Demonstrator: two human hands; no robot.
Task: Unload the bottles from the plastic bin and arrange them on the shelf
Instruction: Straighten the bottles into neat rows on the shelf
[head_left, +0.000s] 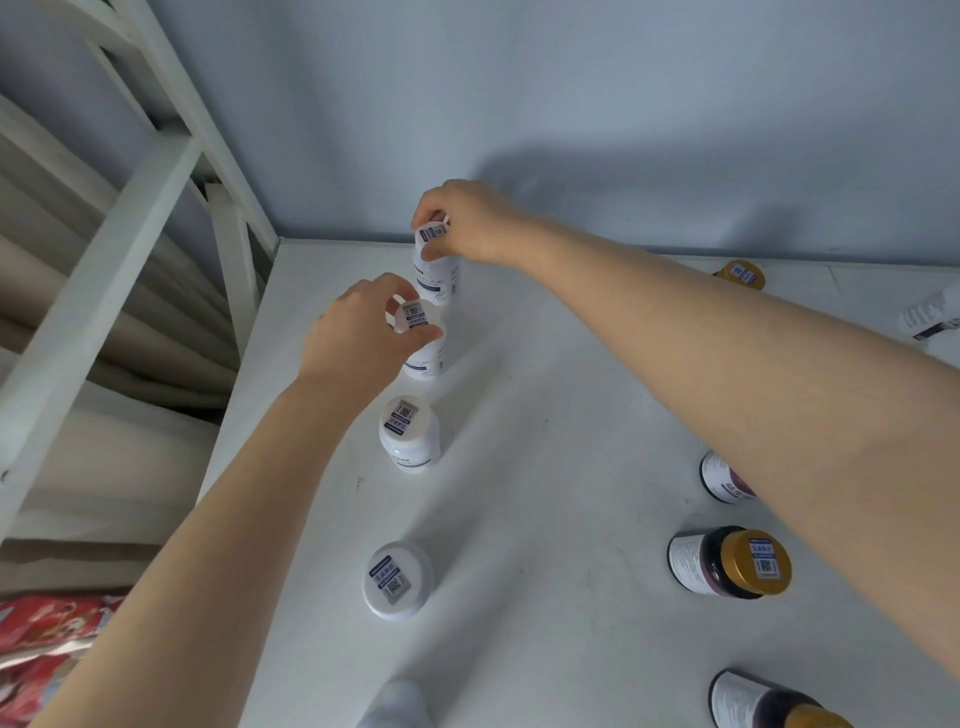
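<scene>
Two white plastic bottles with sticker-topped white caps gripped at once, one per hand, both at the far end of a single file running from six o'clock up toward twelve on the white shelf board (545, 467). Judged a deliberate line: each new bottle set directly behind the last, stickers up and readable from above.

Right hand (467, 223) closed around the cap of the farthest white bottle (439, 275), at about twelve o'clock of the row; thumb and fingertips pinching the lid rim from above, bottle upright, base apparently on the board though partly hidden. Left hand (358, 332) curled round the cap of the second white bottle (423, 353), just nearer, thumb on one side and fingers on the other; grip firm, not spread. Top-down holds probably chosen for leaving the sides free and allowing close spacing.

Behind these, toward six o'clock: a third white bottle (409, 434) standing free, then a fourth white bottle (397, 579), then a blurred white cap (397, 701) at the frame's lower edge.

At three to five o'clock, a second file of dark bottles with gold lids (730, 564), apart from the white row, apparently sorted by kind. A white bottle lying on its side (930, 314) at two o'clock, not yet stood up.

Plastic bin nowhere in view.
</scene>
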